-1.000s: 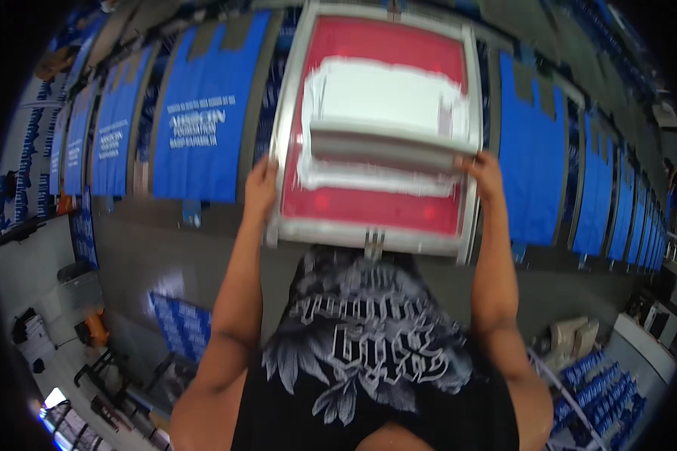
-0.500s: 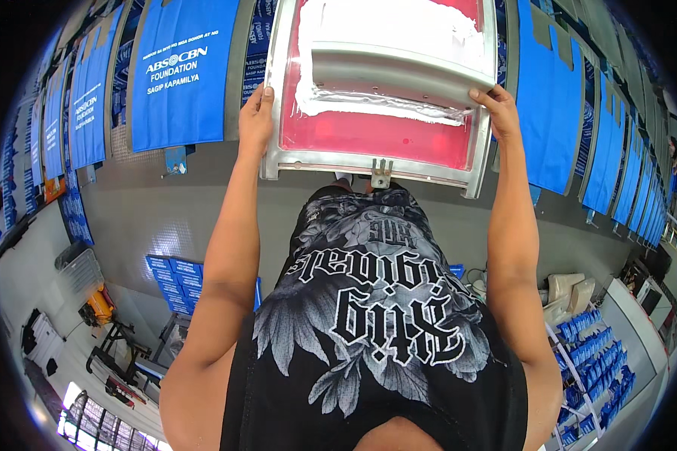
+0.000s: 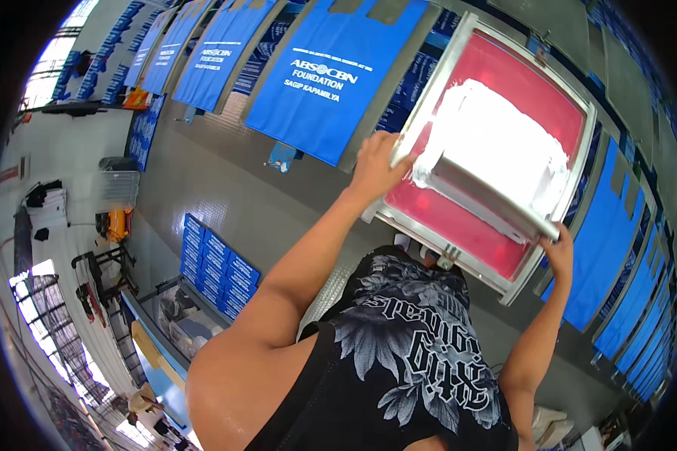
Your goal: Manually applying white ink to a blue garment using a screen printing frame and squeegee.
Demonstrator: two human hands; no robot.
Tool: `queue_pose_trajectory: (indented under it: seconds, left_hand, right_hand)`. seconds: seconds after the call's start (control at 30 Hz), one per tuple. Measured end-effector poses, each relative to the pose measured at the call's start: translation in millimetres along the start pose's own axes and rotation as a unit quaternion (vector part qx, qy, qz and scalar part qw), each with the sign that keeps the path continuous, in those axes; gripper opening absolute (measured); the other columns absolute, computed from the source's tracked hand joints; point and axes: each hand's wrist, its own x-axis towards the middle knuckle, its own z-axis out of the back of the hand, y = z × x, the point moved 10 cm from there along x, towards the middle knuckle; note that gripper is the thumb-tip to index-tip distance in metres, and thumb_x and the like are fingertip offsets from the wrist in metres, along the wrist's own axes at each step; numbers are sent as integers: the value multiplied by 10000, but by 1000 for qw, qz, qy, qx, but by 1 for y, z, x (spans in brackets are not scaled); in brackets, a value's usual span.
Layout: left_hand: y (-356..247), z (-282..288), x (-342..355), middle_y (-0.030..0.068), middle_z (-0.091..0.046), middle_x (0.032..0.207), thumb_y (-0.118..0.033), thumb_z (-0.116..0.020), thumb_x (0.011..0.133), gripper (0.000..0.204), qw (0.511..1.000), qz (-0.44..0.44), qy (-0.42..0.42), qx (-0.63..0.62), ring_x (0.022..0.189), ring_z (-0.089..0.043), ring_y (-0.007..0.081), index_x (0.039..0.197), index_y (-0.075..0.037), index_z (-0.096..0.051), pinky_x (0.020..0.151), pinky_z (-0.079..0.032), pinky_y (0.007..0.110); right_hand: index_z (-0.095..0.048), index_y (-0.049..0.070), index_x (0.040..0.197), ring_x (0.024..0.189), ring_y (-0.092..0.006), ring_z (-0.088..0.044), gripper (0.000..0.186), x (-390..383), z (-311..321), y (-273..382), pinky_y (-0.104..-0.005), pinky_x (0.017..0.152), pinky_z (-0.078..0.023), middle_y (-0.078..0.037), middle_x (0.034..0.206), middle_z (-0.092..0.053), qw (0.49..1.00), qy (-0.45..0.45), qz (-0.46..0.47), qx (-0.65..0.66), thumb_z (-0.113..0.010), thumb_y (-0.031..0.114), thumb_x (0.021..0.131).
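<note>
A screen printing frame (image 3: pixel 438 86) with red mesh (image 3: pixel 519 60) and a metal rim is tilted in front of me, over the row of blue bags. White ink (image 3: pixel 496 135) covers the mesh's middle. Across the ink lies a long grey squeegee (image 3: pixel 493 194). My left hand (image 3: pixel 380 167) is closed on the frame's left rail, its thumb over the top. At the right rail my right hand (image 3: pixel 559 252) is closed by the squeegee's end, touching it; its fingers are partly hidden. A small metal bracket (image 3: pixel 447 257) sits on the frame's near edge.
Flat blue bags with white print (image 3: pixel 327 71) lie on boards to the left; more blue bags (image 3: pixel 605 233) follow on the right. A stack of blue printed pieces (image 3: pixel 217 267) stands at lower left, near a grey crate (image 3: pixel 180 319). An orange item (image 3: pixel 115 225) is farther left.
The view has turned, so the frame now appears slanted and farther right. My left hand has more of its fingers over the left rail. The right hand stays by the squeegee's end.
</note>
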Motion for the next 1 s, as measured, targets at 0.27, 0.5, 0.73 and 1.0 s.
queue_pose_trajectory:
  seconds: [0.27,0.5,0.73,1.0]
  left_hand:
    - [-102,-85,-3,132,-619,768,-83,-653,609,228,913,-186,341,119,828,-595,336,834,-53,-642,771,-461,437]
    - [-128,-77,121,135,-628,926,-91,-660,641,340,959,-215,171,65,893,-589,327,977,-52,-623,783,-474,412]
    - [-102,-94,68,103,-561,941,-64,-672,605,407,953,-221,164,128,917,-538,294,1003,-75,-589,803,-419,400]
    - [-85,-67,-32,79,-575,888,-64,-720,493,451,957,-194,200,85,879,-546,279,927,-85,-598,801,-428,409]
  right_hand:
    - [-641,46,936,862,-361,-579,371,-54,-32,83,-466,819,-419,-169,862,-628,950,-66,131,-276,-595,3,570]
    - [-636,76,904,813,-330,-589,284,61,38,116,-458,761,-408,-132,836,-635,902,-177,215,-330,-566,21,634]
    - [-585,94,972,916,-269,-565,319,43,-20,86,-538,987,-313,-84,913,-613,913,-120,157,-357,-577,2,667]
    - [-626,99,969,938,-261,-577,394,-45,-56,71,-503,1039,-285,-70,912,-642,958,-24,79,-275,-607,-12,592]
